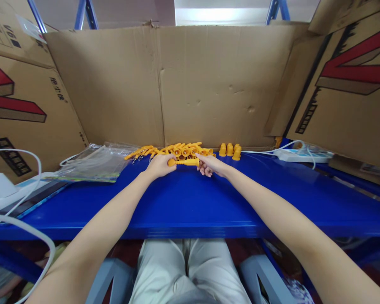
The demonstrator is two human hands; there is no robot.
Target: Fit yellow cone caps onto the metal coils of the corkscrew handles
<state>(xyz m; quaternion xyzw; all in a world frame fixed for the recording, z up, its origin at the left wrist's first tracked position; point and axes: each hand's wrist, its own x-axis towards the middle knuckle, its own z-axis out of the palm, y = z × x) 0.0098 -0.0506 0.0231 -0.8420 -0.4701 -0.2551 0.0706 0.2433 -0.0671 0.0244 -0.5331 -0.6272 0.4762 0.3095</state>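
Between my two hands lies a yellow plastic corkscrew [187, 162], held level just above the blue table. My left hand [159, 165] is closed on its rounded left end. At the flared right end, the thumb and fingers of my right hand [211, 164] grip it. Right behind it sits a row of yellow bell-shaped pieces [185, 152], their open ends facing me. To the left of these is a pile of yellow handles [143, 150] with dark metal spirals [136, 158] sticking out. Several yellow cup-shaped pieces [229, 150] stand upside down on the right.
Cardboard walls [221, 84] close off the back and sides of the blue table [196, 202]. Clear plastic bags [91, 164] lie at left, near white cables [34, 185]. A white power strip [304, 156] rests at the back right.
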